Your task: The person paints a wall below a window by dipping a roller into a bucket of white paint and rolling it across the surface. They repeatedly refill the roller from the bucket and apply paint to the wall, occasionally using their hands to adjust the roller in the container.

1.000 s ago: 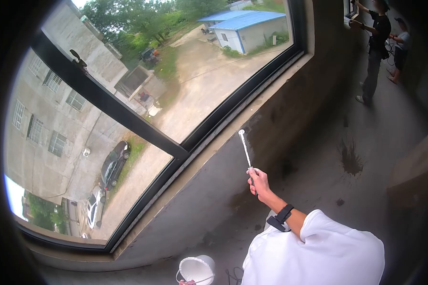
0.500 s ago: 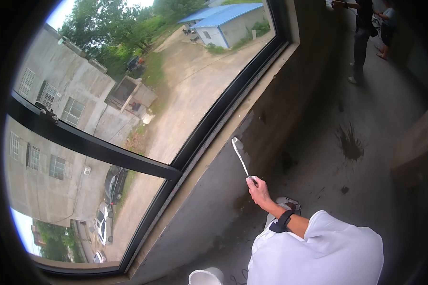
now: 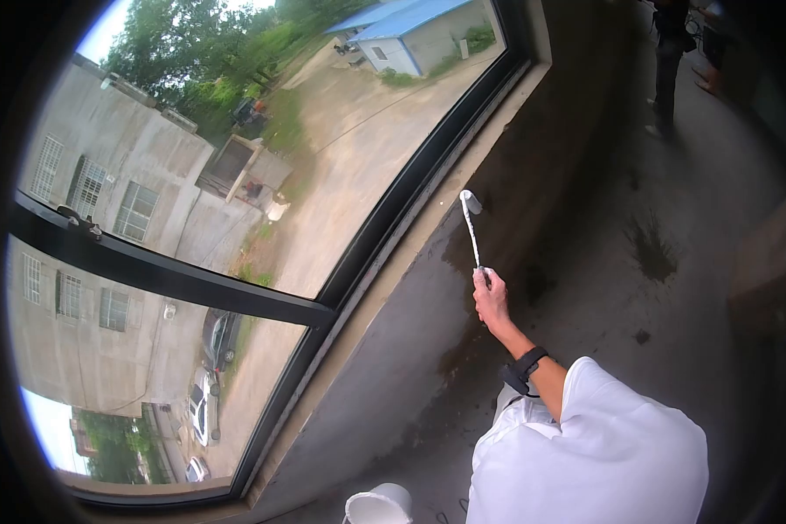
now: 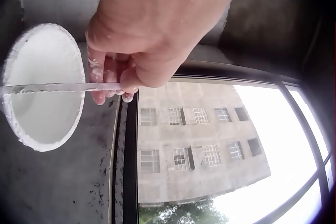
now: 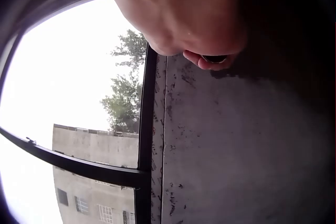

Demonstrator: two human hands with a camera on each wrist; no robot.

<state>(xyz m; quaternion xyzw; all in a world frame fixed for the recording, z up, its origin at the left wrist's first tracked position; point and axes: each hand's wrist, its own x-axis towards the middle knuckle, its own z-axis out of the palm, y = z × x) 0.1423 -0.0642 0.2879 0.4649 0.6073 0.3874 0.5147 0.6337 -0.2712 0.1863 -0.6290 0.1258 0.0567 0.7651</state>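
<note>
My right hand [image 3: 491, 299] grips the handle of a small paint roller [image 3: 473, 229], whose thin frame is coated white. Its roller head lies right at the grey wall [image 3: 384, 349], just below the window sill and by a dark damp patch. In the right wrist view the black handle end [image 5: 214, 58] shows under curled fingers. My left hand [image 4: 142, 35], with white-smeared fingers, pinches the handle strip of a white bucket [image 4: 44, 90]. In the head view this bucket [image 3: 378, 506] hangs low near the bottom edge, and the left hand is out of frame.
A black-framed window [image 3: 262, 306] with a pale sill [image 3: 419, 218] runs along my left. Two people stand farther back, one in dark trousers [image 3: 664, 83]. Dark splashes [image 3: 651, 249] mark the concrete floor. A cable lies near the bucket.
My right hand has carried the roller farther along the wall, away from me, after a dip back toward me half a second ago. The left hand's fingers have left the head view.
</note>
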